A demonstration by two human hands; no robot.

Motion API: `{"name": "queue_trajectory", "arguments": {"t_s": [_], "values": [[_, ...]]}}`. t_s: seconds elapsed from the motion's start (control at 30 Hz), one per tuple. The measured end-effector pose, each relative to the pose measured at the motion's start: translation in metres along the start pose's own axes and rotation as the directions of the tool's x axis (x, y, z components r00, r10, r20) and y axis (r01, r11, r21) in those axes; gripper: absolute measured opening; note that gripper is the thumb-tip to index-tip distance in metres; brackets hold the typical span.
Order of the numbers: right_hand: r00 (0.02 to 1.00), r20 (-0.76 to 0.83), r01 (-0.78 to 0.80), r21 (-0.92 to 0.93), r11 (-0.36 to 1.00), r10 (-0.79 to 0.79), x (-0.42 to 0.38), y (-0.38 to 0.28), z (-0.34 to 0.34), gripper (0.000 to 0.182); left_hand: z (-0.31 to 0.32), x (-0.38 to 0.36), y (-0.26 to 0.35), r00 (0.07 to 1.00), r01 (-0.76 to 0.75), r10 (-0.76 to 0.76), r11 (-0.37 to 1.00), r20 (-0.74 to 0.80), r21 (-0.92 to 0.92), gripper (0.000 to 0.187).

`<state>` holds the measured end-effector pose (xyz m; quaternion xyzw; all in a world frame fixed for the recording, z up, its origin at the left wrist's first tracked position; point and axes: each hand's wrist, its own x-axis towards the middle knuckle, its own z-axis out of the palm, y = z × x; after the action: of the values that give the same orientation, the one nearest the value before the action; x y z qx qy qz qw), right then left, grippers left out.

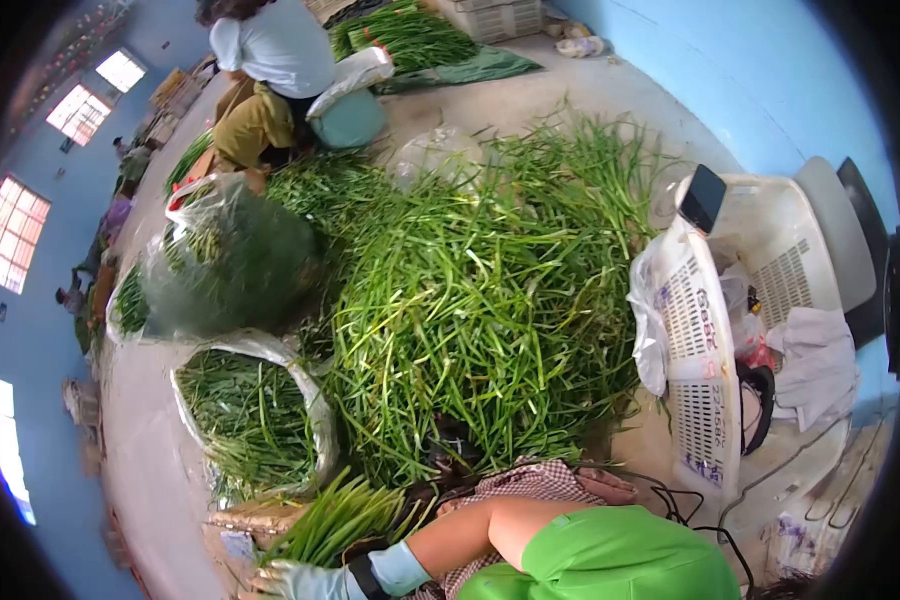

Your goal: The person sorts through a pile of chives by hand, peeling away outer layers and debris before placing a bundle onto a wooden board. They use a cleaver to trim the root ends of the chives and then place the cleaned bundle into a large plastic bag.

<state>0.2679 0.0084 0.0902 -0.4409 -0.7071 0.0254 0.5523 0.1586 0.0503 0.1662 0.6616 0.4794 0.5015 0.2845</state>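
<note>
My right hand (295, 579) is at the lower left, in a pale blue glove with a black band at the wrist. The bottom edge of the view cuts off most of its fingers. Right above the glove lies a bundle of long green stalks (345, 520), spread over a piece of cardboard (260, 516). My bare forearm and bright green sleeve reach across from the right, over a checked cloth (530, 482). A large heap of loose green stalks (470, 310) fills the floor in front of me. My left hand is out of view.
Filled plastic bags of greens, one clear (235, 260) and one open (250, 400), stand left. On the right, a white crate (705, 400) holds cloth, with a phone (702, 198) on its rim. A person (280, 55) sits beyond the heap. Cables (670, 495) lie near my sleeve.
</note>
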Motion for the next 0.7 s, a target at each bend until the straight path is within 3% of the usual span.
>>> {"name": "queue_trajectory", "arguments": {"t_s": [0.03, 0.07, 0.13, 0.17, 0.2, 0.23, 0.27, 0.3, 0.33, 0.37, 0.4, 0.43, 0.47, 0.5, 0.53, 0.57, 0.63, 0.67, 0.7], "values": [[0.98, 0.194, -0.076, 0.189, 0.979, 0.039, 0.015, 0.005, -0.008, 0.085, 0.004, 0.004, 0.009, 1.0, -0.024, 0.025, 1.0, 0.012, -0.016, 0.04], [0.98, 0.201, -0.059, 0.204, 0.977, 0.017, 0.02, 0.01, -0.018, 0.085, 0.008, 0.008, 0.018, 0.999, -0.046, 0.047, 0.998, 0.027, -0.033, 0.039], [0.993, 0.106, 0.003, 0.439, 0.899, -0.055, 0.023, 0.019, -0.052, 0.056, 0.016, 0.014, 0.034, 0.995, -0.077, 0.081, 0.994, 0.054, -0.08, 0.038], [0.985, 0.146, -0.002, 0.547, 0.837, -0.093, 0.029, 0.017, -0.086, 0.053, 0.018, 0.017, 0.042, 0.993, -0.09, 0.096, 0.991, 0.062, -0.1, 0.038], [0.956, 0.292, -0.185, 0.573, 0.798, 0.012, 0.034, 0.014, -0.103, 0.055, 0.018, 0.019, 0.048, 0.99, -0.109, 0.118, 0.987, 0.075, -0.114, 0.037], [0.997, 0.052, 0.029, 0.479, 0.877, -0.062, 0.04, 0.015, -0.1, 0.054, 0.012, 0.018, 0.058, 0.988, -0.133, 0.142, 0.984, 0.067, -0.121, 0.037], [0.939, 0.337, -0.125, 0.526, 0.842, -0.071, 0.051, 0.022, -0.131, 0.054, 0.014, 0.016, 0.066, 0.977, -0.181, 0.195, 0.971, 0.084, -0.154, 0.036], [0.978, 0.178, -0.007, 0.556, 0.831, -0.111, 0.054, 0.04, -0.116, 0.054, 0.013, 0.013, 0.075, 0.964, -0.229, 0.249, 0.956, 0.092, -0.185, 0.036], [0.929, 0.358, -0.294, 0.557, 0.777, 0.094, 0.056, 0.038, -0.15, 0.055, 0.011, 0.011, 0.081, 0.952, -0.273, 0.295, 0.94, 0.084, -0.207, 0.035], [0.928, 0.32, -0.341, 0.524, 0.781, 0.19, 0.054, 0.052, -0.164, 0.051, 0.017, 0.004, 0.097, 0.947, -0.315, 0.32, 0.932, -0.002, -0.181, 0.037], [0.985, 0.047, -0.155, 0.653, 0.741, 0.165, 0.047, 0.083, -0.161, 0.042, 0.002, 0.012, 0.101, 0.988, -0.074, 0.032, 0.958, -0.151, -0.278, 0.038], [0.948, 0.07, -0.229, 0.827, 0.513, 0.311, 0.039, 0.096, -0.188, 0.037, -0.015, 0.026, 0.101, 0.929, 0.146, -0.269, 0.898, -0.255, -0.416, 0.039], [0.903, -0.013, -0.237, 0.818, 0.524, 0.428, 0.022, 0.115, -0.207, 0.035, -0.073, 0.037, 0.053, 0.972, 0.046, -0.08, 0.987, -0.223, -0.153, 0.035], [0.833, -0.112, -0.254, 0.793, 0.553, 0.543, 0.002, 0.139, -0.22, 0.033, -0.097, 0.03, 0.022, 0.971, 0.059, -0.094, 0.985, -0.219, -0.16, 0.036], [0.774, -0.123, -0.184, 0.895, 0.407, 0.621, -0.026, 0.165, -0.221, 0.037, -0.119, 0.023, -0.01, 0.971, 0.073, -0.108, 0.983, -0.215, -0.166, 0.037], [0.705, -0.125, -0.085, 0.962, 0.258, 0.698, -0.061, 0.189, -0.217, 0.041, -0.11, 0.012, -0.004, 0.914, 0.211, -0.329, 0.886, -0.238, -0.413, 0.042], [0.495, 0.131, -0.301, 0.953, 0.028, 0.859, -0.115, 0.207, -0.184, 0.033, -0.088, -0.041, 0.0, 0.949, 0.233, -0.259, 0.96, -0.178, -0.152, 0.047], [0.502, 0.119, -0.444, 0.885, 0.137, 0.857, -0.133, 0.184, -0.161, 0.028, -0.155, -0.043, -0.094, 0.884, 0.436, -0.462, 0.871, -0.075, -0.229, 0.047], [0.498, 0.413, -0.489, 0.86, -0.146, 0.763, -0.16, 0.196, -0.128, 0.024, -0.221, -0.045, -0.185, 0.768, 0.623, -0.639, 0.735, 0.032, -0.269, 0.047]]}}
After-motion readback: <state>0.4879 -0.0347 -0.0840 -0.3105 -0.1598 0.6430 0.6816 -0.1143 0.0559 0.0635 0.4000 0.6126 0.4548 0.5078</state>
